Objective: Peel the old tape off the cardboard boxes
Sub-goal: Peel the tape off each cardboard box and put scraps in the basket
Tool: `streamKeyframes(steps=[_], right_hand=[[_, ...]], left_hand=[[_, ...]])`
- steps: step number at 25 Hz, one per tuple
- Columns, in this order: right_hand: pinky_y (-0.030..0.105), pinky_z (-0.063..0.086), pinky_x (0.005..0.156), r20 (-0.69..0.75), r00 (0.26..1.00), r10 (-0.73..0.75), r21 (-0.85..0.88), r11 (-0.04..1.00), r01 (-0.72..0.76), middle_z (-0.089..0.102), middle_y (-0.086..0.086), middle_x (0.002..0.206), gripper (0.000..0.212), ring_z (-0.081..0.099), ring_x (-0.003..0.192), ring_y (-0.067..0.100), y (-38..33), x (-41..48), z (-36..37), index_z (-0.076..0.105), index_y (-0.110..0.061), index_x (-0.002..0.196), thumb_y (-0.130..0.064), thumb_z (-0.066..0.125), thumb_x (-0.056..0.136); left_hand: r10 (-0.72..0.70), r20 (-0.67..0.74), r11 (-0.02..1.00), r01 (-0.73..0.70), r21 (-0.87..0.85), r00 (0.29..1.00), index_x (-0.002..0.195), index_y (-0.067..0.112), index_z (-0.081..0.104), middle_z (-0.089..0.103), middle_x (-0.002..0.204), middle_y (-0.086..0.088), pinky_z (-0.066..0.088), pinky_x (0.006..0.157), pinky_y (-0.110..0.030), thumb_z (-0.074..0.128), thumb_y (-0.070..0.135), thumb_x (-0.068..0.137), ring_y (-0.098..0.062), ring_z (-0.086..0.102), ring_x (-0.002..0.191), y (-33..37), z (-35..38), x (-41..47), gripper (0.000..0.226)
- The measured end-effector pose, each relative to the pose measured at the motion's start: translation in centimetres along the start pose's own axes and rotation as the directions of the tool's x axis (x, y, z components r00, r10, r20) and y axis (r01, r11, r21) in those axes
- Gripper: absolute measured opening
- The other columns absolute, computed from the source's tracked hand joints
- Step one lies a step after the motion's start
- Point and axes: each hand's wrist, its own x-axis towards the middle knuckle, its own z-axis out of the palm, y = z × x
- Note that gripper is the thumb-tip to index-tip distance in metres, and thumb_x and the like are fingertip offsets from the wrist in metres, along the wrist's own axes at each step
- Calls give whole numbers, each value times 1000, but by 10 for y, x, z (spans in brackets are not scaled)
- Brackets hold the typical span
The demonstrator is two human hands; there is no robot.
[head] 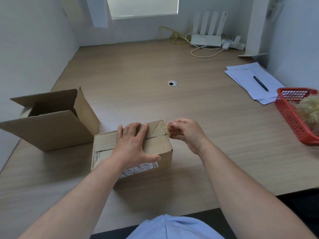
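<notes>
A single head-worn wide-angle view looks forward and down, close over the desk [155, 104].

Plain brown cardboard boxes [156, 145], red lattice basket [291, 114], black pen [261, 83], pale wood-grain table [138, 69], yellow cable [172, 34].

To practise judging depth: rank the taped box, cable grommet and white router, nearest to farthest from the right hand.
1. Taped box: the right hand pinches its tape.
2. Cable grommet: mid-desk, beyond.
3. White router: by the back wall.
</notes>
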Motion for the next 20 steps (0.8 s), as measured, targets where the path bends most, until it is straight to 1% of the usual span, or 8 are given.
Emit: streamKeyframes(steps=[2, 4, 7, 9, 11, 14, 18, 20], right_hand=[[24, 50, 74, 65, 998, -26, -86, 996, 32, 70, -1, 81, 16, 65, 81, 11, -1, -1, -4, 71, -8, 87, -17, 59, 89], [14, 48, 71, 81, 991, -102, -286, 951, 121, 68, -8, 84, 5, 62, 78, 0, 0, -2, 0, 73, -15, 86, -19, 70, 83], [18, 46, 80, -9, 981, -191, -508, 846, 161, 56, -5, 99, 13, 58, 83, 7, 10, 2, 12, 71, -22, 89, -15, 74, 78], [16, 45, 70, -98, 975, -199, -414, 899, 142, 62, -7, 90, 10, 59, 79, 7, 14, 5, 14, 72, -19, 86, -11, 67, 83], [18, 46, 58, -160, 982, -96, -197, 978, 63, 64, -4, 74, 12, 58, 67, 7, 18, 6, 15, 70, -13, 86, -6, 60, 87], [23, 43, 53, -256, 966, 35, -8, 999, -39, 61, 3, 73, 17, 56, 57, 11, 25, 9, 18, 55, -7, 103, -4, 59, 87], [26, 40, 55, -345, 924, 166, -82, 975, -206, 57, 3, 92, 36, 54, 70, 12, 25, 12, 22, 49, -12, 110, -22, 69, 83], [25, 39, 56, -271, 915, 300, -77, 940, -331, 57, 2, 90, 35, 53, 71, 12, 27, 10, 19, 56, -12, 101, -37, 70, 81]], left_hand=[[-30, -6, 999, 30, -13, 1000, 152, 26, 11, 16, 150, -2, -16, 115, -45, 32, 92, 46, -18, 2, 142, -3, -1, 1, 126], [-34, -1, 999, 34, -6, 999, 152, 26, 9, 15, 150, -1, -16, 115, -46, 33, 92, 47, -18, 2, 143, -3, 0, 1, 126], [-32, 0, 999, 32, 0, 999, 151, 25, 9, 15, 150, -1, -15, 115, -47, 41, 90, 53, -18, 1, 142, -3, -1, 2, 123], [-28, -5, 1000, 28, -3, 1000, 151, 25, 9, 15, 150, -2, -15, 115, -48, 45, 88, 55, -19, 1, 142, -3, -1, 2, 121], [-23, -4, 1000, 23, -3, 1000, 151, 25, 8, 14, 150, -3, -15, 115, -48, 45, 88, 55, -20, 1, 142, -3, -1, 1, 120], [-12, -15, 1000, 12, -5, 1000, 150, 24, 10, 15, 151, -4, -14, 115, -49, 44, 88, 55, -21, 3, 142, -2, 1, 2, 120], [10, -33, 1000, -10, -10, 999, 149, 24, 12, 17, 150, -4, -13, 116, -50, 42, 89, 54, -23, 5, 142, -6, 2, 2, 119], [28, -44, 999, -28, -15, 999, 149, 24, 13, 18, 150, -4, -12, 116, -49, 41, 90, 53, -24, 6, 142, -10, 1, 2, 119]])
